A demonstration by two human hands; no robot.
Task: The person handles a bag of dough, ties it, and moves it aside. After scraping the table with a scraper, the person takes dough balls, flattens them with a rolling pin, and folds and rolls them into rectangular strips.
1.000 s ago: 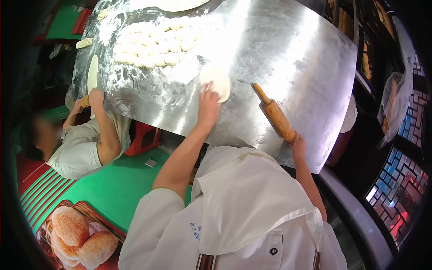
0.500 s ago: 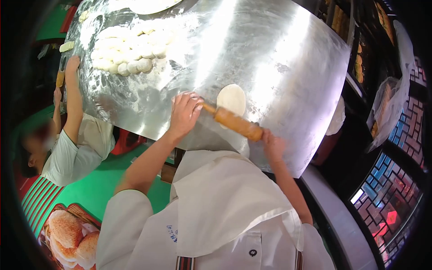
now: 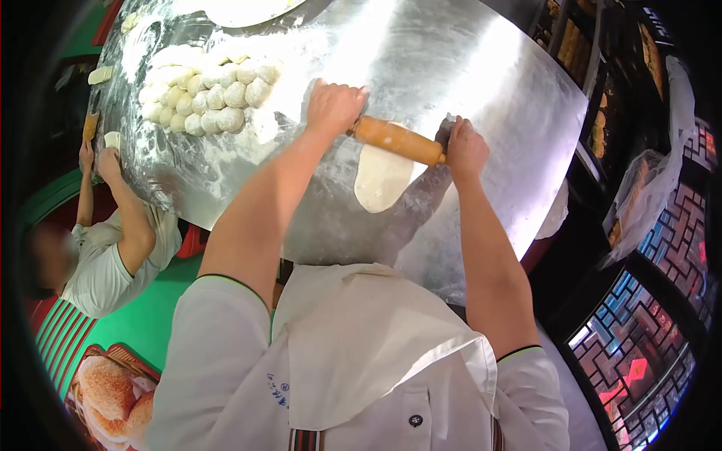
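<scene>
A wooden rolling pin [image 3: 398, 141] lies across the far part of a flat oval of dough [image 3: 380, 179] on the metal table. My left hand [image 3: 335, 107] is closed round the pin's left handle. At the other end, my right hand [image 3: 468, 149] grips the right handle, with its fingers curled. The dough stretches from under the pin towards my body. Left of my left hand, several floured dough balls [image 3: 214, 98] sit packed close together.
Flour is scattered over the left side of the metal table [image 3: 519, 113]. A co-worker [image 3: 124, 248] stands at the left edge, hands near a small roller and a dough piece [image 3: 112, 140]. Racks of baked goods [image 3: 599, 128] stand at the right.
Both my hands have pushed the rolling pin away from me, over the dough's far part. The dough now looks longer and lies closer to me. The co-worker's near hand has moved towards their body.
</scene>
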